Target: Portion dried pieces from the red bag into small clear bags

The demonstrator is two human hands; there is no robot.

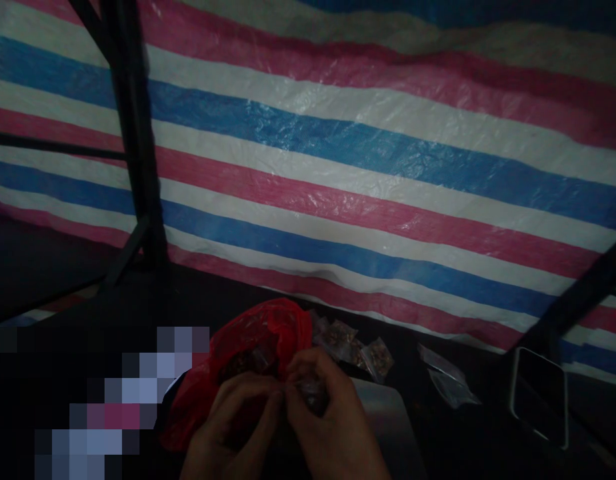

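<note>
Both my hands meet at the bottom middle of the head view, in dim light. My left hand [238, 423] and my right hand [328, 420] pinch a small clear packet [311, 392] between their fingertips. Its contents are too dark to name. Just behind my left hand lies a crumpled red plastic bag [258, 340] with dark contents. Several small clear packets of brownish bits [358, 350] lie beyond my right hand.
A red, white and blue striped tarp [368, 160] fills the background. A dark metal post [133, 133] stands at the left. Empty clear sachets [445, 377] lie to the right, and a phone-like slab [541, 393] further right. A grey flat surface [393, 420] sits under my right hand.
</note>
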